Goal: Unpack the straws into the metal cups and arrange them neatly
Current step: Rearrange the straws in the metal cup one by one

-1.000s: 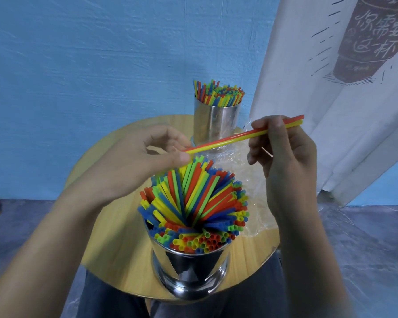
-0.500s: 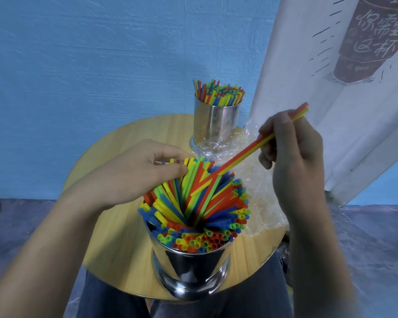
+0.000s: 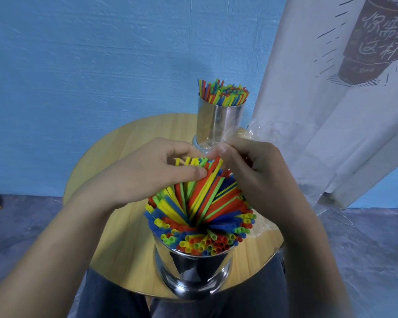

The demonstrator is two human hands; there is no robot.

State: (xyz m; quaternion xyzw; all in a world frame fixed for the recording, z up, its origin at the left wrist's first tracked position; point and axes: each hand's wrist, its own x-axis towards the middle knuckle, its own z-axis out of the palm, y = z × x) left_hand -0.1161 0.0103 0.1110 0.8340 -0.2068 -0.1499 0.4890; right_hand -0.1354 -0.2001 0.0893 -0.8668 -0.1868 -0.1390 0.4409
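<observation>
The straws (image 3: pixel 218 203) are fanned out in the near metal cup (image 3: pixel 193 269) on the round table (image 3: pixel 115 152). Their far tips are pinched between thumb and fingers of the left hand (image 3: pixel 152 173). A red-and-yellow pair (image 3: pixel 210 177) is nipped by the curled fingertips of the right hand (image 3: pixel 255 173). The pair is best slid straight into a gap, neighbours held aside.

Likely a drinks shop: a banner (image 3: pixel 319 115) printed with a cup hangs by a round wooden table (image 3: pixel 124 143).

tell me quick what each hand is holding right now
Left hand: gripping straw tops in the near cup.
Right hand: pinching the tip of a red straw.
</observation>
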